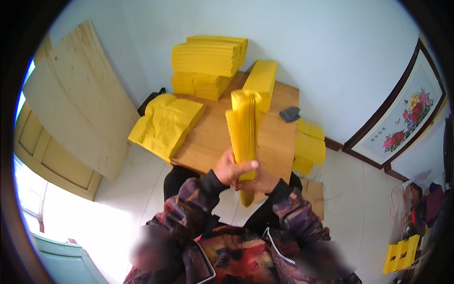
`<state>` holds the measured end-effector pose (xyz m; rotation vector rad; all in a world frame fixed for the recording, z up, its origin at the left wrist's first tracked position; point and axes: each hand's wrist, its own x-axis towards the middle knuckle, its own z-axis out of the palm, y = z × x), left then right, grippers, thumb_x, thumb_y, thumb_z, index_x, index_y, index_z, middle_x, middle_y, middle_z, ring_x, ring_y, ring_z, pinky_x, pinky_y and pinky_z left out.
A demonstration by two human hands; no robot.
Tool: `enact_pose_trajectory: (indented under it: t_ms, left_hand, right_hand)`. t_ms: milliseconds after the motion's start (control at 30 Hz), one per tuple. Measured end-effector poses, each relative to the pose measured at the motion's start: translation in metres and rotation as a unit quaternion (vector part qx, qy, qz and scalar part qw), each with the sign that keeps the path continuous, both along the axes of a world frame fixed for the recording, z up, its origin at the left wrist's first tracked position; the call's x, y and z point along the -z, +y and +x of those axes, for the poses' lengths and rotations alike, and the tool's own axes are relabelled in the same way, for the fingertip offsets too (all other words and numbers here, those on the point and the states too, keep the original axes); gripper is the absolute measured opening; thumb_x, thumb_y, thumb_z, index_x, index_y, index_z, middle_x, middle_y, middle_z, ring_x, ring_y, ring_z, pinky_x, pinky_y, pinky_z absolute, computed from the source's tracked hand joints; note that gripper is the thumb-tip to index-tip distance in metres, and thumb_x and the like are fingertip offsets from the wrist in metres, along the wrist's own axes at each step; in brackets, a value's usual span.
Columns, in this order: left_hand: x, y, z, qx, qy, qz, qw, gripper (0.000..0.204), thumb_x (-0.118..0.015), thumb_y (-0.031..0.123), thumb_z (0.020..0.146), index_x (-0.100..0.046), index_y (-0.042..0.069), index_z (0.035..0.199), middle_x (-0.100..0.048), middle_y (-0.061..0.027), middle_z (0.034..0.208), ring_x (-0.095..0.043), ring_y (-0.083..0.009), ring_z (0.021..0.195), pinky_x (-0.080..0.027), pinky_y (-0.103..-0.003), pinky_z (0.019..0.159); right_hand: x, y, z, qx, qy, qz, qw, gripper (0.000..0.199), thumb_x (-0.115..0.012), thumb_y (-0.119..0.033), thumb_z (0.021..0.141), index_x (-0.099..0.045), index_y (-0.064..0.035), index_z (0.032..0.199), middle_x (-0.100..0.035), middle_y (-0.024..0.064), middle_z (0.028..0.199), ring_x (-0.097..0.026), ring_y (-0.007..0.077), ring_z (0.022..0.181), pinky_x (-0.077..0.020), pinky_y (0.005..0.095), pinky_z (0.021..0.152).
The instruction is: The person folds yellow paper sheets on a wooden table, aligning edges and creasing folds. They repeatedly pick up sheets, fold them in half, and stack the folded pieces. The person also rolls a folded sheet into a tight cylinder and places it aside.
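A thick bundle of folded yellow paper [245,130] stands upright above the near edge of the wooden table [217,128], its many layers showing along one side. My left hand [231,169] is closed round the bundle's lower part, with the thumb across its front. From the other side my right hand [261,180] grips the same bundle near its lower end; some of its fingers are hidden behind the paper. The bottom tip of the bundle pokes out below both hands, over my lap.
Tall stacks of yellow paper [204,59] stand at the table's back, beside a long yellow block [261,78]. A crumpled yellow sheet pile [165,124] overhangs the left edge. A dark grey cloth [289,114] lies right. More yellow bundles [309,144] sit beyond the right edge.
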<state>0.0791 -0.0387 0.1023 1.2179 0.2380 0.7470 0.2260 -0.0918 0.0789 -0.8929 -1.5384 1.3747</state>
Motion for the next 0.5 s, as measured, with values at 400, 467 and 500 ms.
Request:
enact_pose_trajectory:
  t_ms: [400, 467, 500]
  left_hand:
    - [0.052, -0.003, -0.029, 0.107, -0.181, -0.208, 0.955, 0.066, -0.056, 0.022, 0.086, -0.025, 0.013, 0.143, -0.049, -0.0139, 0.128, -0.047, -0.0331, 0.120, -0.039, -0.051, 0.099]
    - [0.060, -0.001, -0.032, 0.092, -0.154, -0.205, 0.962, 0.069, -0.059, 0.012, 0.081, -0.027, 0.012, 0.142, -0.050, -0.0134, 0.126, -0.047, -0.0328, 0.120, -0.038, -0.051, 0.100]
    - [0.065, 0.000, -0.034, 0.063, -0.135, -0.225, 0.963, 0.063, -0.058, 0.010, 0.081, -0.031, 0.013, 0.138, -0.051, -0.0148, 0.121, -0.048, -0.0328, 0.118, -0.042, -0.054, 0.094]
  right_hand:
    - [0.038, -0.025, 0.005, -0.116, 0.195, -0.306, 0.925, 0.054, -0.066, -0.056, 0.079, -0.052, -0.0075, 0.101, -0.059, 0.0055, 0.074, -0.057, 0.0132, 0.062, -0.0501, 0.0262, 0.058]
    - [0.043, -0.026, 0.002, -0.122, 0.209, -0.318, 0.916, 0.055, -0.064, -0.057, 0.080, -0.052, -0.0076, 0.101, -0.059, 0.0051, 0.074, -0.058, 0.0130, 0.062, -0.0500, 0.0263, 0.058]
    - [0.045, -0.026, 0.001, -0.125, 0.215, -0.326, 0.912, 0.054, -0.062, -0.058, 0.082, -0.052, -0.0076, 0.101, -0.060, 0.0056, 0.075, -0.058, 0.0127, 0.062, -0.0501, 0.0260, 0.057]
